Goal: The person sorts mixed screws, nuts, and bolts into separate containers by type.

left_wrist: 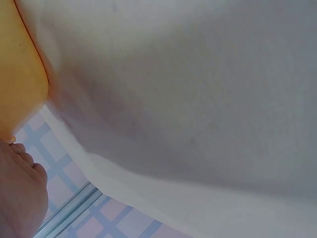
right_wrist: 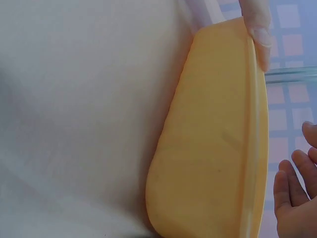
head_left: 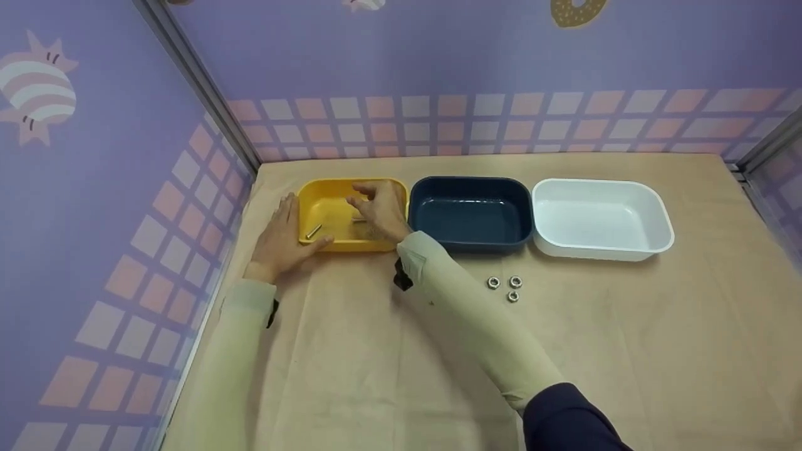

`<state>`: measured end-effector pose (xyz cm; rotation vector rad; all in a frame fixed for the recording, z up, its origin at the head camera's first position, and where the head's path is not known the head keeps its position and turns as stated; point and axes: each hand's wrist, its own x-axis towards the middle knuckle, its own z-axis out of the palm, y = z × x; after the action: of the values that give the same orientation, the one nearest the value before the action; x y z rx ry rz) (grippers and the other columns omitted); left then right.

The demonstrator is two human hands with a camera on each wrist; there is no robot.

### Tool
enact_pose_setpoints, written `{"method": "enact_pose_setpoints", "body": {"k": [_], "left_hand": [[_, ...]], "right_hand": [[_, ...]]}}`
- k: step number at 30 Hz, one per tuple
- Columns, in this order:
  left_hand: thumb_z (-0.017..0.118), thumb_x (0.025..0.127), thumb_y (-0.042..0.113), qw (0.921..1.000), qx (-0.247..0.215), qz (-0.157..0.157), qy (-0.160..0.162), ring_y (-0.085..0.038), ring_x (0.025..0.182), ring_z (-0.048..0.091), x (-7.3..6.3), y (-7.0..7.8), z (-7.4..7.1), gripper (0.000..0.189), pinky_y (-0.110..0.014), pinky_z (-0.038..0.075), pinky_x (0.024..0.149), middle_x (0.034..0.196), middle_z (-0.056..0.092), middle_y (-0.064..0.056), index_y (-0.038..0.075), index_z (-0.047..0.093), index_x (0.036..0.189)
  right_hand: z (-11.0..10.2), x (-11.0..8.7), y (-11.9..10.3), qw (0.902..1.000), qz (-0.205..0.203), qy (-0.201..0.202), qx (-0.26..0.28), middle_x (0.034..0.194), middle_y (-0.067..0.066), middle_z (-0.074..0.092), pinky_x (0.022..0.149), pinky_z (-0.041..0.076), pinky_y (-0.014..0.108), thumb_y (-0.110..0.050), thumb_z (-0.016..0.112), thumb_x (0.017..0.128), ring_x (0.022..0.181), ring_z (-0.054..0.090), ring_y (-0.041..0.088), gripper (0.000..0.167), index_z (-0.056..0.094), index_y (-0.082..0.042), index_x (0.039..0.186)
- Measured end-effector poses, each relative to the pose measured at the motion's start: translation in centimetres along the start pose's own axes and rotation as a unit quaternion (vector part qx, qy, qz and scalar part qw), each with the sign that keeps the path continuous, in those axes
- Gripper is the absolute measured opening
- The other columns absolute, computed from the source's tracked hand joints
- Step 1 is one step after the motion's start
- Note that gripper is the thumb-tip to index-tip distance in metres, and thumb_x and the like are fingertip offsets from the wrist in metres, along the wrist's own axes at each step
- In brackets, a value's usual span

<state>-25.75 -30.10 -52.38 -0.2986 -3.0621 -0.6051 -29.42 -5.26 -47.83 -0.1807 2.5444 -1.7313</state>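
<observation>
My left hand [head_left: 276, 241] rests at the left end of a yellow box [head_left: 351, 246], its fingers straight along the left wall and its thumb laid on the front rim. In the right wrist view the thumb [right_wrist: 257, 25] touches that rim. A metal screw [head_left: 314, 232] lies inside, near the front left corner. Over the right half of the box is my right hand [head_left: 383, 210], thumb and forefinger apart. A small light-coloured piece [head_left: 359, 219] shows just below its thumb, partly hidden by the hand. The right wrist view shows loosely bent fingers [right_wrist: 294, 183] with nothing between them.
A dark blue box [head_left: 470, 244] stands against the yellow one, and a white box [head_left: 601, 252] beside it on the right. Three metal nuts [head_left: 514, 282] lie on the cloth-covered table [head_left: 595, 351] before them. Patterned walls [head_left: 401, 62] border the back and sides.
</observation>
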Motion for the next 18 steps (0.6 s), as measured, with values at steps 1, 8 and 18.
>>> {"method": "enact_pose_setpoints", "body": {"k": [1,8,18], "left_hand": [[0.061,0.092,0.079,1.0000,0.000,-0.001,-0.001,-0.043,0.166,0.007,0.0,0.0,0.0,0.128,-0.056,0.011,0.136,0.178,0.003,-0.026,-0.005,0.002,0.169],[0.061,0.093,0.077,1.0000,0.002,-0.004,-0.001,-0.043,0.166,0.008,0.0,0.1,0.0,0.126,-0.056,0.012,0.136,0.178,0.003,-0.025,-0.005,0.002,0.169],[0.062,0.094,0.076,1.0000,-0.004,0.005,0.000,-0.044,0.166,0.007,0.0,0.1,0.1,0.126,-0.056,0.011,0.136,0.178,0.004,-0.027,-0.006,0.002,0.169]], "right_hand": [[-0.1,0.0,0.1,1.0000,-0.001,-0.004,0.000,0.133,0.005,0.074,0.103,0.059,0.028,-0.020,0.078,0.099,0.119,0.068,0.018,0.035,0.077,-0.014,0.133],[-0.9,0.1,0.5,0.9993,-0.020,-0.018,-0.028,0.139,0.009,0.072,0.112,0.056,0.035,-0.022,0.076,0.101,0.132,0.066,0.027,0.038,0.074,-0.015,0.138],[-2.6,0.0,1.0,0.9971,-0.028,-0.034,-0.062,0.141,0.005,0.072,0.114,0.053,0.036,-0.025,0.077,0.101,0.133,0.065,0.028,0.041,0.072,-0.014,0.140]]}}
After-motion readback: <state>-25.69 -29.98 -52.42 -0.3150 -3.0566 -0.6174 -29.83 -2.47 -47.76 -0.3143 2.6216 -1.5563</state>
